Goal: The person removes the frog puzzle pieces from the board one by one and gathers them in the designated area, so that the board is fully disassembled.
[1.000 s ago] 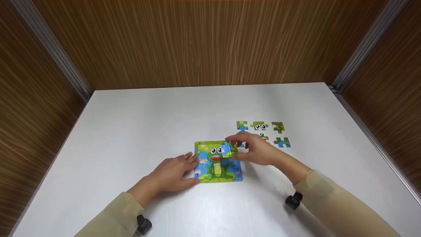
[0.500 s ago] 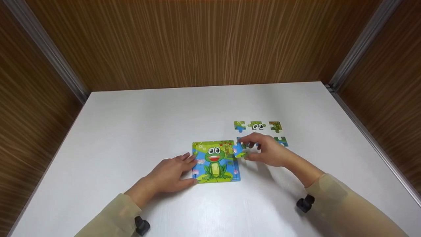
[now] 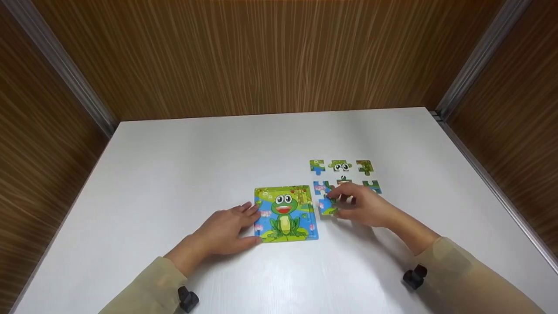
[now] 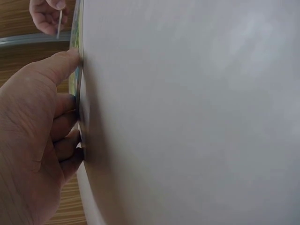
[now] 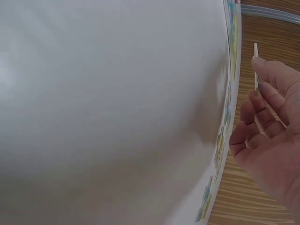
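Note:
A square puzzle board [image 3: 285, 224] with a smiling frog picture lies on the table in the head view. My left hand [image 3: 226, 229] rests at its left side, thumb and fingertips on the edge; the left wrist view shows these fingertips along the thin board edge [image 4: 76, 42]. To the right of the board, my right hand [image 3: 366, 207] pinches a blue and green puzzle piece [image 3: 325, 207] between thumb and fingers. Edge-on in the right wrist view, this piece [image 5: 256, 50] stands off the tabletop. The fingers cover its right part.
Beyond the right hand lie two rows of loose puzzle pieces, among them one with the frog's eyes [image 3: 340, 166], a green corner piece [image 3: 317, 165] and a piece with a pink flower [image 3: 320, 187]. Wood-grain panels [image 3: 279, 56] enclose the white table [image 3: 183, 165] behind and at both sides.
My right hand has carried the pinched piece from over the frog board to the right, off the board and slightly nearer me. The left hand has stayed at the board's edge.

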The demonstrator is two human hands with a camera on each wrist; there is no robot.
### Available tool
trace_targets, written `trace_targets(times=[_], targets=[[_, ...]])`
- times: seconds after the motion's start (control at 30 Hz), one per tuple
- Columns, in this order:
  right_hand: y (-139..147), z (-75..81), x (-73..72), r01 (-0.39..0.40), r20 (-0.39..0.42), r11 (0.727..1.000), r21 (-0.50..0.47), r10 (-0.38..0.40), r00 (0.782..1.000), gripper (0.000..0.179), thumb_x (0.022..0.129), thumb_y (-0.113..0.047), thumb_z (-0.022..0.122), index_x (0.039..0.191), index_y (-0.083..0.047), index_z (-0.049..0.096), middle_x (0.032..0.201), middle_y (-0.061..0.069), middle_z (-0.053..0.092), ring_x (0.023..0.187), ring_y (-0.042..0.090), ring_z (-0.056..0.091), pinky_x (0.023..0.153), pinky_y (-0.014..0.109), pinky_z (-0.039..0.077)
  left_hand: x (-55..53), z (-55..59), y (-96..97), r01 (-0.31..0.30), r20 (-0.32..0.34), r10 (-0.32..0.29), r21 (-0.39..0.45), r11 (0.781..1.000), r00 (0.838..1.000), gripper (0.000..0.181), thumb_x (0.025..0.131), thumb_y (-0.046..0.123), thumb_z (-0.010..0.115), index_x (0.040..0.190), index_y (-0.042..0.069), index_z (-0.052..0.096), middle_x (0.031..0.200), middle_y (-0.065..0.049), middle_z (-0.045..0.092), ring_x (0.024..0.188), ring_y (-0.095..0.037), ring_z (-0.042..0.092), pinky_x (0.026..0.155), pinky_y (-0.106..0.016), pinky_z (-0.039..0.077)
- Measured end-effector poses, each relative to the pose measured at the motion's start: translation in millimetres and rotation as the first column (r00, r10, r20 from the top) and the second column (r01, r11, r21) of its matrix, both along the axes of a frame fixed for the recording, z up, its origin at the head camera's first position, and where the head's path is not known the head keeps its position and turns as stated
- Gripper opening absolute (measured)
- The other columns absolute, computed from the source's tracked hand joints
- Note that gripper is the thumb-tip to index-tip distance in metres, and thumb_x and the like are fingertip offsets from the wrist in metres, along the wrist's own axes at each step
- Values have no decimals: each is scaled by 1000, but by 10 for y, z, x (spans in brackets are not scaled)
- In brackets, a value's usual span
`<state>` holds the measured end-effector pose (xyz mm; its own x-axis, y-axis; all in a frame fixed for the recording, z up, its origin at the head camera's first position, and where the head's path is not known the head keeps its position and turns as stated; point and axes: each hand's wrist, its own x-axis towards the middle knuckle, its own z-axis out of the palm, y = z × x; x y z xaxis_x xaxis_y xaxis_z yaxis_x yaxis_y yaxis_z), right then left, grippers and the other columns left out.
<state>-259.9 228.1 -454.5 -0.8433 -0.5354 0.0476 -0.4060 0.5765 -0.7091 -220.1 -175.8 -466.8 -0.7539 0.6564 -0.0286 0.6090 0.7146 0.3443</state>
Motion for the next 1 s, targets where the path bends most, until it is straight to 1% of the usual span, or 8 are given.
trace_targets(times=[0.13,0.3,0.5,0.83,1.0], targets=[[25,-37,31,3,-16,1000,18,-3,1000,37,89,-10,84,125,-12,74,117,0,68,104,23,60,89,37,51,-1,-7,-1,2,-2,-2,1,1000,1000,70,100,50,64,153,5,56,158,-12,51,150,-35,45,112,-57,46],[23,-82,52,11,5,999,39,-11,1000,37,88,-12,86,123,-11,74,118,1,69,102,22,59,91,36,51,1,-12,-3,3,-8,-3,4,1000,1000,70,100,50,64,153,4,57,158,-12,51,149,-35,45,112,-56,46],[-6,-115,64,19,13,998,55,-20,1000,39,86,-11,89,122,-11,74,119,1,69,105,22,60,95,39,53,11,-6,-4,-1,-11,1,1,1000,1000,70,100,49,64,153,4,56,158,-13,51,150,-35,45,113,-56,46],[-21,-137,73,12,4,996,91,-12,1000,42,85,-13,90,125,-11,74,123,0,71,113,23,64,103,46,53,16,-20,-8,-13,-16,13,3,1000,1000,70,99,49,65,153,5,57,158,-12,52,150,-35,45,111,-57,47],[-24,-136,74,12,-9,995,103,-11,1000,42,85,-13,90,124,-11,74,123,0,71,112,22,63,103,46,53,0,-30,-9,-7,-15,7,0,1000,1000,71,100,51,64,154,6,56,159,-11,51,150,-34,45,112,-57,46]])
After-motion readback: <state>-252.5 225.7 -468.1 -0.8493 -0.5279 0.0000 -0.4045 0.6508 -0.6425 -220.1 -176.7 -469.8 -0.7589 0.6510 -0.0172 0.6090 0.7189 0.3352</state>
